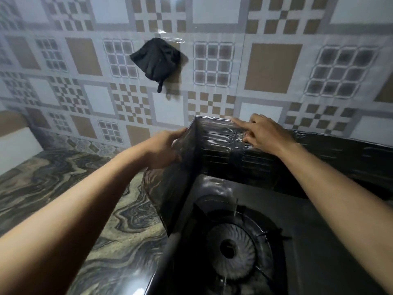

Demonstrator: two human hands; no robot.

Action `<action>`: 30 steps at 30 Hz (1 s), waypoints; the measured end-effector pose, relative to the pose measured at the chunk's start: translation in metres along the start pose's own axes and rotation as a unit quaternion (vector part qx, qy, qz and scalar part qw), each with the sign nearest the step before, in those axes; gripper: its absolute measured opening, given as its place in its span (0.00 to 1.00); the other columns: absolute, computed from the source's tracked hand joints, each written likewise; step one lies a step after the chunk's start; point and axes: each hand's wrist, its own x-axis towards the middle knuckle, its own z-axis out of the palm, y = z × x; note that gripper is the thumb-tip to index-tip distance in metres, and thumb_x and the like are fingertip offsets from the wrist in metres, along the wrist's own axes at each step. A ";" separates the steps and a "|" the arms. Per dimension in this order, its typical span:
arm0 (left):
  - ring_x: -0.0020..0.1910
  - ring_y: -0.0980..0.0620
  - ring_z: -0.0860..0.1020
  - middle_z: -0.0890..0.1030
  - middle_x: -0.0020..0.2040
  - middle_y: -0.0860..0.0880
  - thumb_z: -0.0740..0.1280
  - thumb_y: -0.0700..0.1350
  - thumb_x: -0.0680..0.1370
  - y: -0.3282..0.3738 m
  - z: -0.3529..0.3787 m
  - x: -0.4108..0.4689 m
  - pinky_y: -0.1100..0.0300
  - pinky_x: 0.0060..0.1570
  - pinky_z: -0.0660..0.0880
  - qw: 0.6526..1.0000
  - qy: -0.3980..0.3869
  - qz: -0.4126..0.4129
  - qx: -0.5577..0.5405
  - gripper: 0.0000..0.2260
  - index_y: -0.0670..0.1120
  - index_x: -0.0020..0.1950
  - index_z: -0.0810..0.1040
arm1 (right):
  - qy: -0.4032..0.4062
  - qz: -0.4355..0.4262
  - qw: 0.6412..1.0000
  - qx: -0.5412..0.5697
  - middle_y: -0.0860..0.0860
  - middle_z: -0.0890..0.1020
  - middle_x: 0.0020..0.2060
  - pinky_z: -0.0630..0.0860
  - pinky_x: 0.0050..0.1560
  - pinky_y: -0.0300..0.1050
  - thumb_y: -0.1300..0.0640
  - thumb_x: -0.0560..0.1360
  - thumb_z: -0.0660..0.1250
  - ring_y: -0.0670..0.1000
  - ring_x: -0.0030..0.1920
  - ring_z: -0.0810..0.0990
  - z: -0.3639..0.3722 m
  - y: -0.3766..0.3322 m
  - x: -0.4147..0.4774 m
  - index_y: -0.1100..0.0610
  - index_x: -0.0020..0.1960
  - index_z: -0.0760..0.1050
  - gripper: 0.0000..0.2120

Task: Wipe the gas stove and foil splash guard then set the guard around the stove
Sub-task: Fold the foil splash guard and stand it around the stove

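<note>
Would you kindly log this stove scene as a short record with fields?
left hand: grips the top edge of the guard's left panel
right hand: fingers rest on the back panel's top edge
foil splash guard: upright, bent at a corner, along the stove's left and back
gas stove: burner unlit
wall: black cloth hangs on the tiles

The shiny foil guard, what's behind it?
Behind the foil guard stands the patterned tile wall, with a black cloth hanging higher up. The wall's lowest part and the counter behind the guard are covered, so they can't be seen.
</note>
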 end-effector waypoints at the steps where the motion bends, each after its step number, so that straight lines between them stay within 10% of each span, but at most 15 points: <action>1: 0.67 0.55 0.72 0.74 0.70 0.54 0.72 0.38 0.73 0.003 0.003 0.001 0.61 0.65 0.66 1.000 -0.005 0.007 0.018 0.36 0.56 0.77 0.64 | -0.015 0.006 1.000 0.011 0.50 0.70 0.44 0.75 0.43 0.49 0.57 0.78 0.68 0.51 0.44 0.71 -0.002 0.008 -0.005 0.34 0.75 0.52 0.36; 8: 0.74 0.45 0.67 0.61 0.79 0.44 0.72 0.41 0.76 0.009 0.022 -0.002 0.61 0.67 0.63 0.997 -0.012 -0.079 0.024 0.43 0.47 0.81 0.46 | -0.007 -0.012 0.999 -0.050 0.53 0.73 0.57 0.73 0.60 0.52 0.51 0.76 0.69 0.54 0.58 0.72 -0.009 0.004 -0.017 0.42 0.78 0.55 0.36; 14: 0.62 0.44 0.78 0.81 0.63 0.44 0.70 0.40 0.73 0.016 0.036 -0.024 0.63 0.54 0.71 0.994 0.020 -0.094 0.060 0.26 0.47 0.71 0.71 | 0.028 -0.104 0.994 0.032 0.53 0.58 0.79 0.56 0.75 0.53 0.55 0.76 0.70 0.55 0.77 0.58 0.005 -0.049 0.019 0.49 0.80 0.50 0.40; 22: 0.50 0.36 0.79 0.83 0.48 0.39 0.65 0.41 0.75 0.017 0.047 -0.028 0.57 0.40 0.66 0.981 0.120 -0.113 0.101 0.05 0.50 0.41 0.70 | 0.028 -0.149 0.988 0.040 0.54 0.69 0.73 0.54 0.76 0.57 0.44 0.74 0.70 0.57 0.76 0.60 0.037 -0.081 0.057 0.52 0.72 0.68 0.30; 30: 0.48 0.38 0.80 0.83 0.47 0.40 0.66 0.42 0.74 0.004 0.048 -0.027 0.55 0.39 0.70 0.975 0.132 -0.135 0.118 0.06 0.46 0.50 0.76 | 0.035 -0.150 0.988 -0.026 0.54 0.69 0.72 0.57 0.75 0.60 0.29 0.69 0.64 0.58 0.75 0.64 0.044 -0.088 0.061 0.51 0.74 0.63 0.41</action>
